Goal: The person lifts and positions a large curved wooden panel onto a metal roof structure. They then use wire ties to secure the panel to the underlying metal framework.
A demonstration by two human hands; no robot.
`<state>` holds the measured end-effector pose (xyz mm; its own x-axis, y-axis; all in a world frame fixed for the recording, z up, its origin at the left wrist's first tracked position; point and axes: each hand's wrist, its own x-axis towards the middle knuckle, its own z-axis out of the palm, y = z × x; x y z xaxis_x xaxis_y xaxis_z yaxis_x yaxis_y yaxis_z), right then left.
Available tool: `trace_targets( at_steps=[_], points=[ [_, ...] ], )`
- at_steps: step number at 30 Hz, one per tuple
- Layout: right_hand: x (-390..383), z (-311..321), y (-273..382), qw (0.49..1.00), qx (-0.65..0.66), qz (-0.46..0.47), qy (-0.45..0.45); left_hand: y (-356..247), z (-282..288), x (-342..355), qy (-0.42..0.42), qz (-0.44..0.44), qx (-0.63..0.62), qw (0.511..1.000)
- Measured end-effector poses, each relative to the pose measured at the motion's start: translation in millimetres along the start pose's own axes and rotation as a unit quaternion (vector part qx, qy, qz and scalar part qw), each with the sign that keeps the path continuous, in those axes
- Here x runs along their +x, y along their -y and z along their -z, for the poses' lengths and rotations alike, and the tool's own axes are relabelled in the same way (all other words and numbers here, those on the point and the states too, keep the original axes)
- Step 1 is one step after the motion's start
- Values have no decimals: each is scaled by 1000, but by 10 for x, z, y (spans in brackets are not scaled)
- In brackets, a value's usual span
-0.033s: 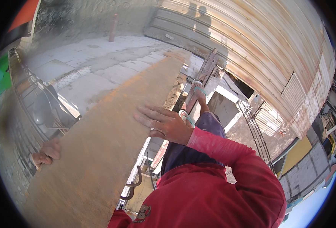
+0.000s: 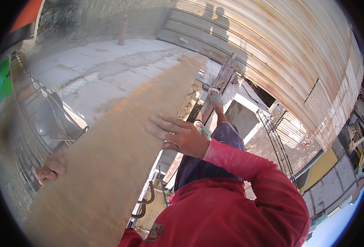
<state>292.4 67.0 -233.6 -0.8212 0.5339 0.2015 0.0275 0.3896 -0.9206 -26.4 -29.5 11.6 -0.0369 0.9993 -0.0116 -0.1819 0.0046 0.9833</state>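
A long, flat brown board (image 2: 99,181) with orange stains slants from the lower left up toward the upper middle. Over its left edge curl the fingers of my left hand (image 2: 52,166), gripping it; the left arm is mostly hidden behind the board, with a bit of red sleeve at the bottom. My right hand (image 2: 182,136) lies on the board's right side, palm down, fingers stretched out and slightly apart. Below that hand, my feet in sandals (image 2: 215,95) stand on a narrow reddish-brown beam (image 2: 221,82).
Pale roof panels (image 2: 120,61) spread beyond the board, under a grey wall. Corrugated metal sheeting (image 2: 272,49) rises at the upper right. Bent steel bars (image 2: 145,199) stick out beside the board. A rebar cage (image 2: 274,140) runs down on the right, above a lower level.
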Motion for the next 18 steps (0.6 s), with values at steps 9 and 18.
trace_targets(
  at_steps=[9, 18],
  points=[
    [59, 75, 23, 1000, -4, 3, 27, -88, -22, -43, -14, -3, 100, 995],
    [95, 175, 75, 998, 20, 8, 66, -259, -172, 64, -15, -12, 305, 952]
  ],
)
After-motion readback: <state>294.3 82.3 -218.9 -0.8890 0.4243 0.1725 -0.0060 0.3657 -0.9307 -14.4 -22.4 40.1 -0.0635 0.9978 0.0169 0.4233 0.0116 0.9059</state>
